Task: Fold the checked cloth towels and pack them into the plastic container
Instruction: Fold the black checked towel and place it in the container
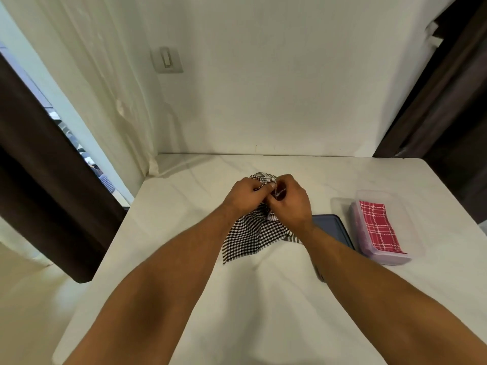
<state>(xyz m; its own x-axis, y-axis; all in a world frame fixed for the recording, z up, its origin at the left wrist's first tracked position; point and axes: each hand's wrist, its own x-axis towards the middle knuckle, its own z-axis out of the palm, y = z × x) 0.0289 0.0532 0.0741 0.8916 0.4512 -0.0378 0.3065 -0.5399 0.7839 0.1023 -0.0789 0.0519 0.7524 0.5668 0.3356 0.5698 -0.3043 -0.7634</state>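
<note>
The folding step is in hand. The black-and-white checked towel [250, 233] is held up over the middle of the bench [179, 259], its top bunched and pinched by the curled fingers [259, 189] of the left hand [246, 192] and right hand [288, 204], which touch; its lower part rests on the bench. Next, two corners probably need to be found and drawn apart. Near the right edge, the plastic container [390, 259] holds a folded red checked towel [379, 227]. A dark lid [332, 227] lying just beside it may be brushed.
</note>
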